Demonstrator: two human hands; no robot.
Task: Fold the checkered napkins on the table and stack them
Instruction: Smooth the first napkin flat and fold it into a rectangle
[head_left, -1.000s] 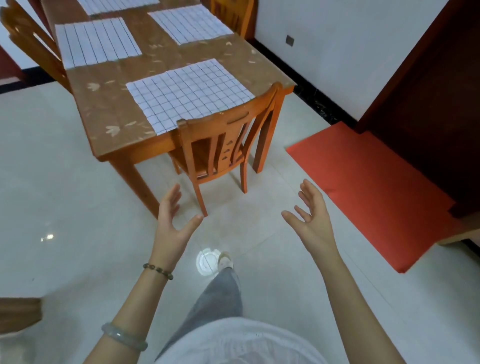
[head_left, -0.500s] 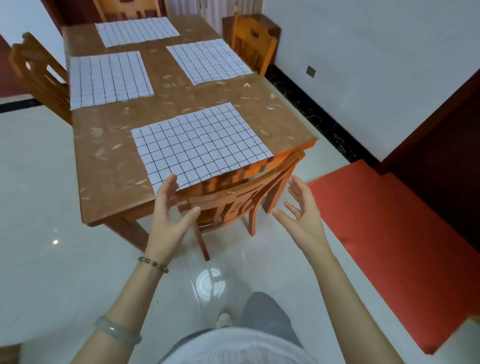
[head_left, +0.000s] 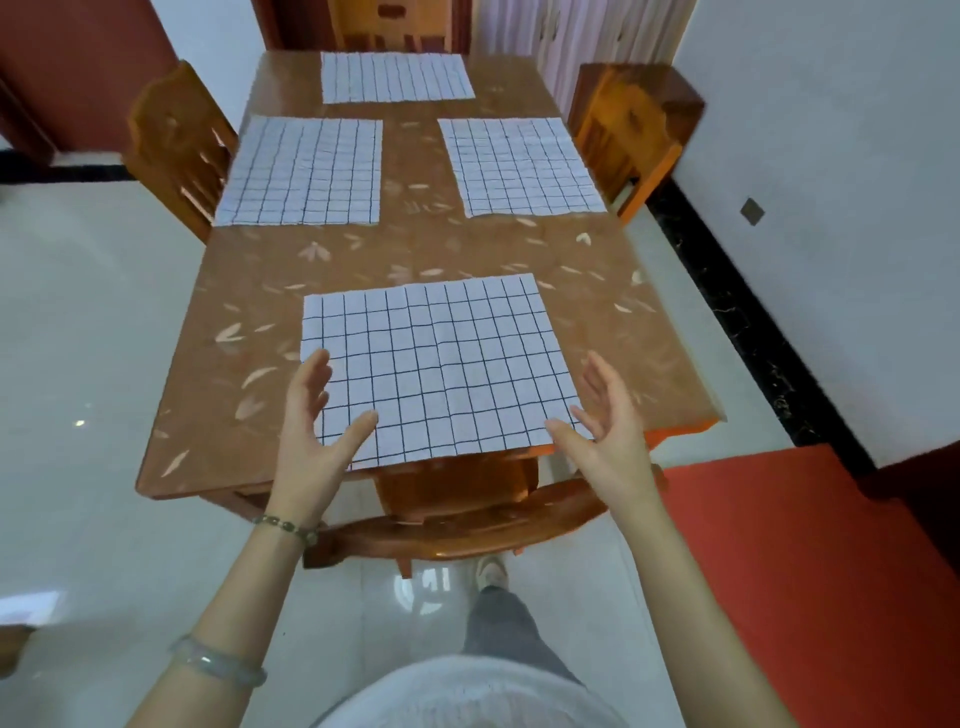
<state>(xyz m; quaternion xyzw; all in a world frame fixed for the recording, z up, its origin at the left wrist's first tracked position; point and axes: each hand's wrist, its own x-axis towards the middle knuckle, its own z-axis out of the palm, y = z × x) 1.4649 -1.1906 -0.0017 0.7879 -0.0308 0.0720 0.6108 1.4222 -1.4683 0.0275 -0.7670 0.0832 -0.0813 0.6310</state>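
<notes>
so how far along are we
Done: nothing; the near white black-checked cloth napkin, left one, right one and far one lie flat on the brown wooden table, unstacked. In hand: open left hand and right hand flank the near napkin. Left: all folding, stacking.

I am looking at a brown wooden table (head_left: 415, 249) carrying four checkered napkins, all lying flat and unfolded.
The nearest napkin (head_left: 441, 364) is lying at 6 o'clock, its near edge reaching the table's rim. Past the middle, the left napkin (head_left: 304, 171) is sitting at 10 o'clock and the right napkin (head_left: 522, 166) at 2 o'clock, apart from each other. The far napkin (head_left: 397, 77) is lying at 12 o'clock.
</notes>
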